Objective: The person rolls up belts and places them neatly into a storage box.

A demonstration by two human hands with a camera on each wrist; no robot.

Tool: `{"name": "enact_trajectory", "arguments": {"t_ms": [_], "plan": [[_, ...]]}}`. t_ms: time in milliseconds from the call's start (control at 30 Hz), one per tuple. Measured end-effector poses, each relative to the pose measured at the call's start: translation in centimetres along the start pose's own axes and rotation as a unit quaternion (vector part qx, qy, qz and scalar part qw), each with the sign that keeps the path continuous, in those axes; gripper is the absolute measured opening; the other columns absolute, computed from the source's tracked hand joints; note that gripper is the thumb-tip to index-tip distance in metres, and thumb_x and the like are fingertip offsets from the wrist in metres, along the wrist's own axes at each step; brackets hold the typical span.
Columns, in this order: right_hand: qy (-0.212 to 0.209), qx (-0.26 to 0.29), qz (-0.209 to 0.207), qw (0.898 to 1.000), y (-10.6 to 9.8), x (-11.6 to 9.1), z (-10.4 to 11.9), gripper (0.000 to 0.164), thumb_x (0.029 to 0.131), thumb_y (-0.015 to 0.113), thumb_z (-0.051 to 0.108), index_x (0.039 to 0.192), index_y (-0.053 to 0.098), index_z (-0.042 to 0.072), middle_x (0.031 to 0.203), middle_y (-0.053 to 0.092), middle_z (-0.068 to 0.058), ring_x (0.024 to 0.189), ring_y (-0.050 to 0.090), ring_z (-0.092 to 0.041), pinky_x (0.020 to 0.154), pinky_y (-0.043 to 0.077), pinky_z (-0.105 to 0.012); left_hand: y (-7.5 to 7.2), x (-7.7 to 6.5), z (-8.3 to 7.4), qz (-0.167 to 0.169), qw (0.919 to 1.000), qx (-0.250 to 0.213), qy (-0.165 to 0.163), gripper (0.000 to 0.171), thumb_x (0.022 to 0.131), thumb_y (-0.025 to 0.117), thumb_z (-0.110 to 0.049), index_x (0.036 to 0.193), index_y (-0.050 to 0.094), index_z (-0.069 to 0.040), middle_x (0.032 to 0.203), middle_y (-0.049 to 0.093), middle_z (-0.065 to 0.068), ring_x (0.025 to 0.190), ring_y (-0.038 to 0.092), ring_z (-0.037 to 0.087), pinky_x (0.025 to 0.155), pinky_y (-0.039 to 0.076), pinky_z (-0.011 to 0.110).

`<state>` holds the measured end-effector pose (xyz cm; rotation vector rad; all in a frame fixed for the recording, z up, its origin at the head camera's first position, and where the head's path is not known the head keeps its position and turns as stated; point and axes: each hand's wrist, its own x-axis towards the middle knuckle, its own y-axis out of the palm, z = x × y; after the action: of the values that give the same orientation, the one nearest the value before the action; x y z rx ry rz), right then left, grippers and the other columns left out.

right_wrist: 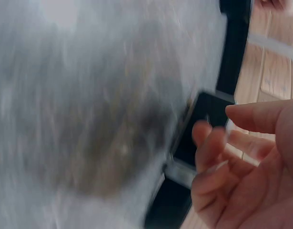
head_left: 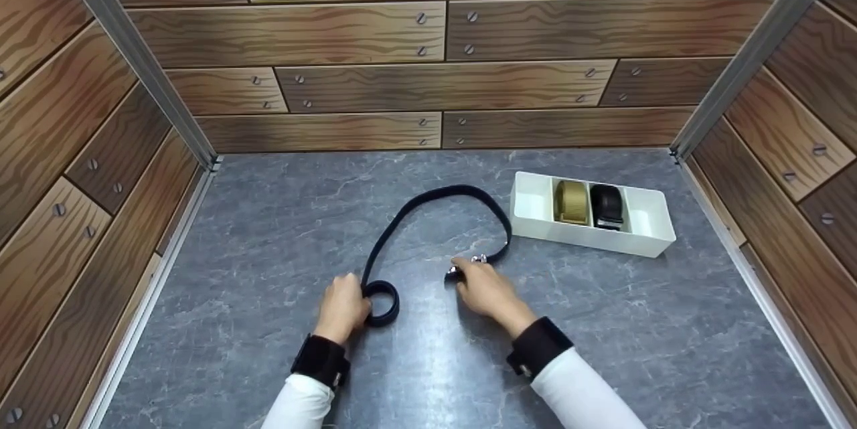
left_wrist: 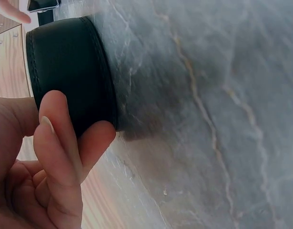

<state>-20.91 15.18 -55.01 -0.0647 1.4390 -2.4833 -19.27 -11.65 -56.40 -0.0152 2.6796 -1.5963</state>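
Note:
A black leather belt (head_left: 450,192) curves over the grey floor in a wide arc, its left end rolled into a coil (head_left: 395,309). My left hand (head_left: 342,308) pinches that coil at its left side. In the left wrist view, thumb and fingers of the left hand (left_wrist: 60,157) hold the lower edge of the stitched coil (left_wrist: 70,67). My right hand (head_left: 487,288) is at the belt's other end, by the shiny buckle. In the right wrist view, the curled fingers of the right hand (right_wrist: 241,162) overlap the dark buckle plate (right_wrist: 198,129), slightly blurred.
Right of the belt's arc stands a white divided tray (head_left: 589,236). Its middle compartments hold a rolled tan belt (head_left: 572,201) and a rolled black belt (head_left: 606,205). Wood-patterned walls (head_left: 361,88) with grey metal edges enclose the floor (head_left: 281,215) at the back and both sides.

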Motion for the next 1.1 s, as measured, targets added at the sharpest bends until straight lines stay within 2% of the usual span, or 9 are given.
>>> {"name": "enact_trajectory", "arguments": {"t_ms": [100,133,267,433,500,667,833,967,1100], "plan": [[-0.01,-0.008,-0.011,1.0,0.6,-0.2,0.4,0.048,0.088,0.065,0.007,0.135,0.055,0.007,0.128,0.058,-0.019,0.117,0.056,-0.037,0.093,0.047,-0.053,0.0,0.0,0.1,0.0,1.0,-0.001,-0.001,0.008,0.07,0.07,-0.003,0.071,0.061,-0.003,0.073,0.065,0.016,0.068,0.065,0.035,0.059,0.052,0.044],[-0.013,-0.006,-0.014,1.0,0.7,-0.1,0.4,0.046,0.089,0.065,0.007,0.134,0.056,0.007,0.128,0.058,-0.019,0.118,0.055,-0.037,0.095,0.045,-0.053,0.0,0.0,0.1,0.0,1.0,-0.003,-0.004,0.008,0.069,0.07,-0.003,0.07,0.061,-0.003,0.073,0.065,0.016,0.068,0.065,0.034,0.06,0.052,0.043],[-0.034,-0.008,-0.016,0.999,0.4,0.0,0.1,0.039,0.089,0.067,0.009,0.127,0.06,0.006,0.121,0.061,-0.019,0.113,0.057,-0.037,0.095,0.045,-0.052,-0.1,-0.1,0.3,-0.003,0.9999,-0.012,-0.007,0.009,0.068,0.07,-0.003,0.07,0.061,-0.005,0.074,0.065,0.017,0.067,0.065,0.035,0.06,0.052,0.043],[-0.082,-0.027,0.0,0.996,-0.1,0.2,-0.6,0.025,0.09,0.069,0.012,0.114,0.064,0.008,0.108,0.063,-0.013,0.104,0.06,-0.034,0.09,0.048,-0.05,-0.1,-0.2,0.3,0.0,0.9998,-0.012,-0.016,0.01,0.069,0.07,-0.005,0.071,0.061,-0.006,0.075,0.066,0.019,0.066,0.064,0.035,0.06,0.052,0.043],[-0.085,-0.028,0.001,0.996,-0.3,0.3,-0.9,0.025,0.089,0.07,0.011,0.113,0.064,0.008,0.107,0.063,-0.012,0.104,0.06,-0.034,0.09,0.048,-0.049,-0.1,-0.3,0.3,0.004,0.9997,-0.012,-0.022,0.01,0.069,0.07,-0.006,0.072,0.06,-0.006,0.075,0.066,0.018,0.061,0.064,0.032,0.058,0.052,0.04],[-0.037,-0.019,-0.042,0.998,-0.4,0.7,-1.8,0.033,0.081,0.07,0.005,0.113,0.064,0.007,0.111,0.061,-0.015,0.106,0.059,-0.036,0.089,0.048,-0.051,0.0,-0.4,0.1,0.018,0.999,-0.024,-0.034,0.008,0.071,0.068,-0.005,0.073,0.06,-0.006,0.071,0.065,0.017,0.042,0.056,0.021,0.047,0.048,0.033],[0.002,-0.012,-0.097,0.995,-0.5,1.2,-2.8,0.036,0.076,0.063,-0.006,0.11,0.061,0.005,0.108,0.058,-0.019,0.098,0.061,-0.039,0.08,0.052,-0.051,0.0,-0.8,-0.4,0.043,0.9967,-0.053,-0.044,0.009,0.073,0.067,-0.003,0.073,0.058,-0.005,0.068,0.063,0.017,0.032,0.052,0.014,0.038,0.046,0.03],[0.05,-0.03,-0.076,0.995,-1.1,1.4,-2.5,0.045,0.08,0.062,-0.002,0.123,0.055,0.008,0.117,0.056,-0.023,0.098,0.061,-0.041,0.074,0.052,-0.053,0.4,-1.0,-1.0,0.059,0.9942,-0.077,-0.046,0.008,0.074,0.065,-0.002,0.073,0.057,-0.003,0.066,0.062,0.018,0.03,0.052,0.013,0.034,0.045,0.03],[0.097,-0.061,-0.061,0.992,-1.4,0.9,-0.9,0.057,0.083,0.067,0.009,0.135,0.046,0.015,0.123,0.052,-0.026,0.085,0.063,-0.04,0.062,0.051,-0.051,0.5,-1.0,-1.3,0.065,0.9929,-0.083,-0.055,0.008,0.075,0.065,-0.002,0.073,0.057,-0.002,0.068,0.063,0.019,0.031,0.053,0.013,0.034,0.045,0.029]]}}
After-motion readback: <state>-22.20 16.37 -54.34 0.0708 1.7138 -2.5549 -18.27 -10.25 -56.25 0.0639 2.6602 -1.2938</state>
